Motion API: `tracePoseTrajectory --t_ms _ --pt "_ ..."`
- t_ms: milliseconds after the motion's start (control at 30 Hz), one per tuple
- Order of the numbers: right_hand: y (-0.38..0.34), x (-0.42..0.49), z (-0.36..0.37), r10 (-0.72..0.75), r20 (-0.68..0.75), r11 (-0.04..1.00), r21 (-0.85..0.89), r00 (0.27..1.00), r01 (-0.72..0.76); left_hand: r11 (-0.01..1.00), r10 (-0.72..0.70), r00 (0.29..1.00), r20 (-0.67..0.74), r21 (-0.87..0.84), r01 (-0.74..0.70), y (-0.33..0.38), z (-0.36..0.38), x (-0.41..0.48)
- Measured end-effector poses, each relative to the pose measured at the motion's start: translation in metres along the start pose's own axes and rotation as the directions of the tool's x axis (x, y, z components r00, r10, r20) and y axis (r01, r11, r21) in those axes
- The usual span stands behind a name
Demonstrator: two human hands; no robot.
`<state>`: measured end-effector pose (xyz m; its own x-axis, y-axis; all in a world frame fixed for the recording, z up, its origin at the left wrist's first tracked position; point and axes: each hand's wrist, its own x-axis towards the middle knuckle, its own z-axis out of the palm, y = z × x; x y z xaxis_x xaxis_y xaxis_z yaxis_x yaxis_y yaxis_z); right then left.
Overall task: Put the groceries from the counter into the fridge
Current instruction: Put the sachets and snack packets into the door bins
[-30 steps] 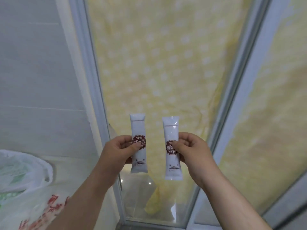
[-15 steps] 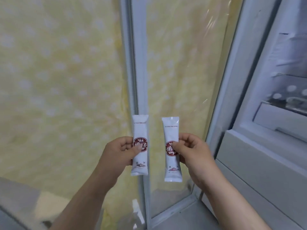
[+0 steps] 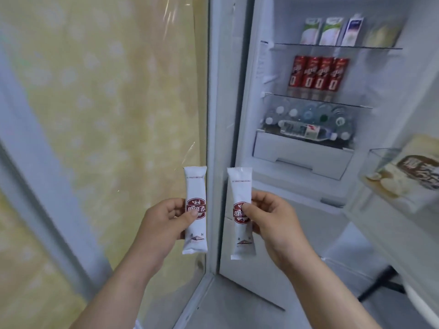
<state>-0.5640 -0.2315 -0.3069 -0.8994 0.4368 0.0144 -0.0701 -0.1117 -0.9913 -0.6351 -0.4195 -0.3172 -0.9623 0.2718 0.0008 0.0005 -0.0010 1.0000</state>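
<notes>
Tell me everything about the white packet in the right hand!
The right packet is a long, slim white sachet of shiny, plastic-looking film, with crimped flat ends. A dark red round badge sits near its middle; the print is too blurred to read. It stands almost upright. The right hand pinches its middle, thumb in front. It is held before the open fridge, apart from the left packet.

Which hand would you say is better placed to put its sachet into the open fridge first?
Probably the right hand: it pinches the right sachet before the open fridge, whereas the left hand and left sachet sit before the yellow curtain, left of it.
</notes>
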Motion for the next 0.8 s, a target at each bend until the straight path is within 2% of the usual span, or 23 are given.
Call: tracePoseTrajectory --t_ms 167,433,800 --pt "0.000 0.008 -0.018 -0.018 -0.163 0.999 -0.033 0.986 0.013 1.000 -0.015 0.987 0.160 -0.012 0.017 -0.007 0.023 0.040" --pt "-0.016 0.011 -0.067 -0.051 -0.395 0.996 -0.085 0.917 0.019 0.999 0.001 0.927 0.376 -0.035 0.013 -0.003 0.089 0.077" --pt "-0.016 0.060 -0.138 -0.085 -0.522 0.996 -0.044 0.849 0.072 1.000 0.013 0.863 0.505 -0.012 -0.008 -0.003 0.181 0.123"
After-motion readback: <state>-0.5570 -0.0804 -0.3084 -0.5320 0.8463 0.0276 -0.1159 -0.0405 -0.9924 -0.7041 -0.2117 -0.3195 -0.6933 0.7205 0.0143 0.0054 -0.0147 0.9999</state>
